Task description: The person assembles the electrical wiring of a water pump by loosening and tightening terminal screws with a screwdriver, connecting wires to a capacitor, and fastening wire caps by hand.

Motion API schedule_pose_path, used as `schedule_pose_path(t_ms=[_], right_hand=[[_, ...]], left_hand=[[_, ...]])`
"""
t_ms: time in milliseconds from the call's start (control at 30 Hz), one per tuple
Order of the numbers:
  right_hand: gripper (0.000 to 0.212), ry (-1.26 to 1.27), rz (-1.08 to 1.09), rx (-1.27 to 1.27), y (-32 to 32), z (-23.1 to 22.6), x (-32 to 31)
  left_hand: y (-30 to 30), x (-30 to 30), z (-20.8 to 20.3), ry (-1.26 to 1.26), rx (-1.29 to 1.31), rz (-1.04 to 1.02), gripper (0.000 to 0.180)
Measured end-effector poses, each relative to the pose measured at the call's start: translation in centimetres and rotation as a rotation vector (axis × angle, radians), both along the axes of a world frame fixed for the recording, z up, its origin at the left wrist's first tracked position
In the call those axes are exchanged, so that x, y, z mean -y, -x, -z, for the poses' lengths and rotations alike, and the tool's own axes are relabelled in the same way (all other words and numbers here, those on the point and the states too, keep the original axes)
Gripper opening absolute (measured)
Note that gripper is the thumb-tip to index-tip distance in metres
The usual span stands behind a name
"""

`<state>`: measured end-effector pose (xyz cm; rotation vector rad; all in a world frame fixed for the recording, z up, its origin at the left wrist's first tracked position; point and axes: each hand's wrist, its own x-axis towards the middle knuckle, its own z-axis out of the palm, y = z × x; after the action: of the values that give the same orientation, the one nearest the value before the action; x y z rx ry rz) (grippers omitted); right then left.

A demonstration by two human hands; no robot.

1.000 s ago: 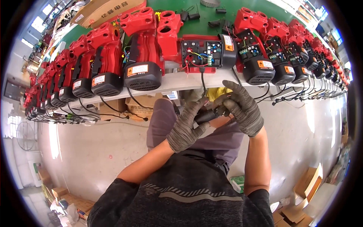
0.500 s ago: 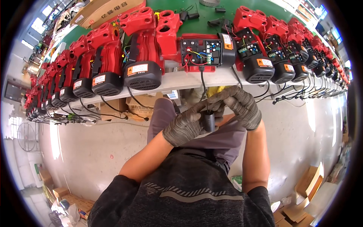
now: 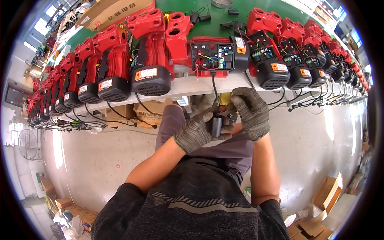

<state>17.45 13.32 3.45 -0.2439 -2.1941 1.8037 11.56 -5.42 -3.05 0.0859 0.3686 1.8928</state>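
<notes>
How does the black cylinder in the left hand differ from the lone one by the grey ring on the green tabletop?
The held cylinder is in the grip of the left hand; the tabletop cylinder lies loose. In this view, the held cylinder runs roughly up and down, while the tabletop cylinder runs left to right. The held cylinder looks bigger in the picture than the tabletop cylinder. Both are black.

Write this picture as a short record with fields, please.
Left grip: gloved, holding a black cylinder
Right grip: gloved, beside the cylinder; whether it pinches anything is unclear
Directly ahead: red machine, circuit board exposed
Its cable: black, hanging over the bench edge
Both sides: rows of similar red machines with black end covers
Behind: green bench top, cardboard piece
</notes>
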Motion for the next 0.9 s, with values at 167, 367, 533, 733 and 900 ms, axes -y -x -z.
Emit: schedule_pose_path(t_ms=[167, 367, 533, 733, 900], right_hand=[[0.017, 0.301, 0.025, 0.061, -0.6, 0.2, 0.3], [0.016, 0.057, 0.080, 0.068, -1.5, 0.8, -0.6], [0.018, 0.438, 0.031, 0.136, -1.3, -0.1, 0.7], [0.017, 0.256, -0.156, 0.146, -0.9, -0.6, 0.7], [0.015, 0.133, -0.143, 0.116, -0.9, -1.1, 1.3]], left_hand=[[-0.2, 0.2, -1.3, 0.204, -0.308, -0.161, 0.051], [0.2, 0.9, -0.4, 0.181, -0.505, -0.270, 0.032], [1.9, 1.2, -3.6, 0.303, -0.648, -0.156, 0.031], [2.2, 0.2, -4.8, 0.586, -1.007, -0.212, 0.022], [3.3, 0.2, -4.9, 0.543, -1.509, -0.432, 0.021]])
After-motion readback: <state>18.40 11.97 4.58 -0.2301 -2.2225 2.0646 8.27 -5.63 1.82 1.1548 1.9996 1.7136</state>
